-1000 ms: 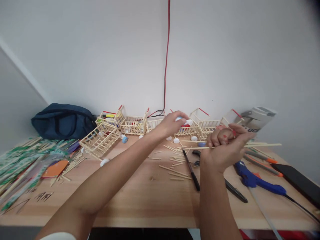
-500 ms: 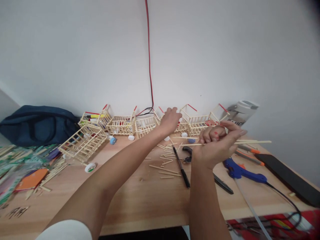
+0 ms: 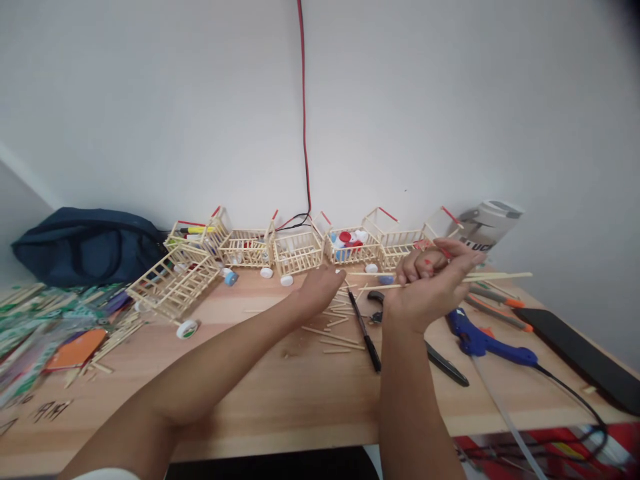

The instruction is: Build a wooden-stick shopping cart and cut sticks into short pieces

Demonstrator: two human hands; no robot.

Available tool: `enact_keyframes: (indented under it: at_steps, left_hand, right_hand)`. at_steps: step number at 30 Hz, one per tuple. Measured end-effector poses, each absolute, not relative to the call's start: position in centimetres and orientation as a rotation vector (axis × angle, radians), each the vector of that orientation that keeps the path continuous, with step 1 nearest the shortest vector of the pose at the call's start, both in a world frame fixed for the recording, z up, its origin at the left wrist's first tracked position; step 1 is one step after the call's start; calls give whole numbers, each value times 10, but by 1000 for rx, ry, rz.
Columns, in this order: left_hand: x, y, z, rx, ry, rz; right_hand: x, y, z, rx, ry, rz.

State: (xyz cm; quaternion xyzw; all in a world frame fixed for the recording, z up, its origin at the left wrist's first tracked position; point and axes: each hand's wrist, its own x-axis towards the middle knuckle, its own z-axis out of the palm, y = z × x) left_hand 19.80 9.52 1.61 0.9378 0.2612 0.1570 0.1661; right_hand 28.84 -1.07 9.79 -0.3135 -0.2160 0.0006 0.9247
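Observation:
My right hand (image 3: 430, 283) is curled, palm up, around several thin wooden sticks (image 3: 505, 275) that stick out on both sides of it. My left hand (image 3: 323, 290) is low over the table, at the left end of a scatter of short cut sticks (image 3: 333, 338). Its fingers are bent together; what they hold, if anything, is hidden. Just behind it stands a small stick-built cart (image 3: 299, 253) with bottle-cap wheels. Beside that, another cart (image 3: 353, 252) holds red, white and blue caps. A black pen (image 3: 365, 333) lies between my hands.
More stick carts (image 3: 173, 283) line the wall. At left are a dark blue bag (image 3: 90, 247) and packets of sticks (image 3: 60, 327). To the right lie pliers (image 3: 445, 363), a blue glue gun (image 3: 493, 347) with its cord, orange-handled tools (image 3: 505, 310) and a black slab (image 3: 575, 360).
My left hand has come down and toward me from over the carts to the table, uncovering the cart with caps. My right hand stays almost in place with the sticks.

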Motion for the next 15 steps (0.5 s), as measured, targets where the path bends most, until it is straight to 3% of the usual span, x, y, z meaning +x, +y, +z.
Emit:
enact_keyframes:
  at_steps: [15]
  left_hand:
    - [156, 67, 3, 3028, 687, 185]
  right_hand:
    - [282, -6, 96, -695, -454, 56]
